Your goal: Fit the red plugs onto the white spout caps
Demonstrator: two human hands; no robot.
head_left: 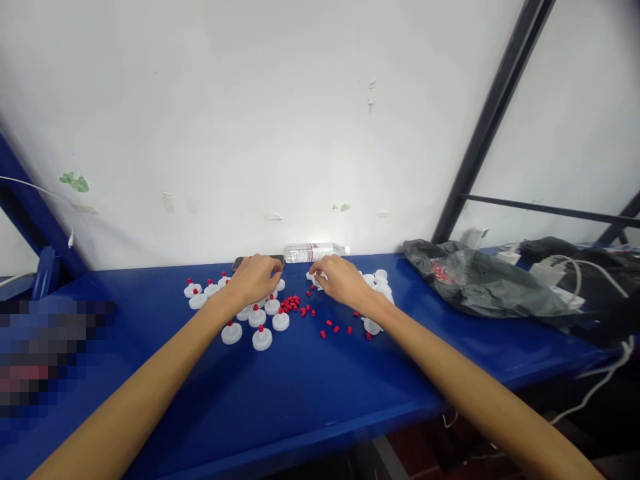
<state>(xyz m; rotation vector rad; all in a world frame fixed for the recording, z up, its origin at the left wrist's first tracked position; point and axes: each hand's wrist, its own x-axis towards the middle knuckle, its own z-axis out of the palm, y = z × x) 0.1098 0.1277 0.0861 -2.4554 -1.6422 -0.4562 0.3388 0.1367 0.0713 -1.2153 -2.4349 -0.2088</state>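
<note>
Above the smooth deep-blue tabletop, two bare hands, reaching forward, palms down. At the left hand, a narrow grip: thumb and forefinger bent close together near the far right edge of a cluster of white round plastic caps, mostly with small red tips. Cannot tell whether closed on anything, with a white cap just beneath the fingertips. At the right hand, a similarly narrow grip, thumb and forefinger curled at a small white plastic piece. Touching or just above it, hard to say; cannot tell whether held.

Between the hands, a loose heap of small red plastic cylinders, with more scattered singly toward the right forearm. Around the right wrist, a pile of white plastic pieces, partly covered and too overlapped to count. Behind the left hand and wrist, several caps half hidden. Along the white wall, a clear plastic bottle on its side; beside it, a dark flat rectangular object, mostly hidden. At right, a crumpled black plastic bag. At the left edge, a pixelated patch, impossible to read. Both forearms cut off below.
</note>
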